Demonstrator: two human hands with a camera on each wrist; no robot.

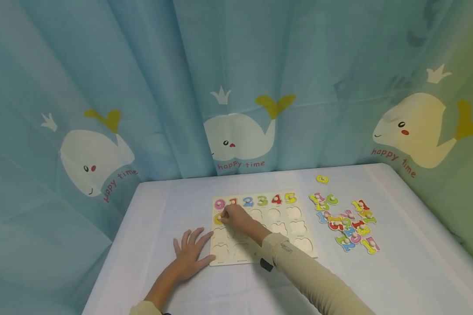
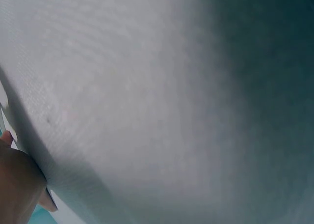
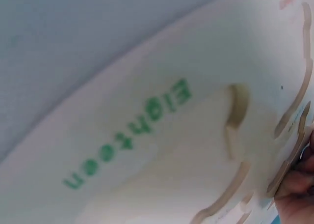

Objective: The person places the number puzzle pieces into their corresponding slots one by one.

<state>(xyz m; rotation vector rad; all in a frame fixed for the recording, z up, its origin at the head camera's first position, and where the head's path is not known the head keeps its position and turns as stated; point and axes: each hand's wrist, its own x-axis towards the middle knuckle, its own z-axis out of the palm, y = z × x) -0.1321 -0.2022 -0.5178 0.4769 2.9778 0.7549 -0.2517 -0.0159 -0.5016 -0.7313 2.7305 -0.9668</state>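
Pinching an orange-yellow piece (image 1: 217, 220) with thumb and fingertips, my right hand (image 1: 238, 217) is closed down to a small grip above the first place in the second row of a pale puzzle board (image 1: 285, 222). My fingers cover part of the piece, so I cannot tell its numeral or whether it sits fully in its recess.

My left hand (image 1: 189, 256) lies flat with fingers well spread on the white tabletop (image 1: 150, 227), holding nothing, its thumb and a fingertip touching the board's left edge.

Along the board's back row run a pink 0 (image 1: 219, 204), a red 1 (image 1: 233, 202), a blue 2 (image 1: 248, 201), a green 3 (image 1: 262, 201), a red 4 (image 1: 277, 199) and a yellow 5 (image 1: 290, 198). Shaped recesses (image 1: 294, 213) fill the rows nearer me, and my right wrist view shows the word "Eighteen" (image 3: 127, 135) printed in green beside one of them.

To the right of the board, the loose pieces (image 1: 346, 223) lie in an overlapping cluster, a red 15 (image 1: 335, 224) among them. A small yellow piece (image 1: 322, 179) lies apart, near the back edge. Behind the tabletop hangs a blue curtain (image 1: 153, 87) printed with white whales (image 1: 240, 131) and the words "happy time" (image 1: 241, 165).
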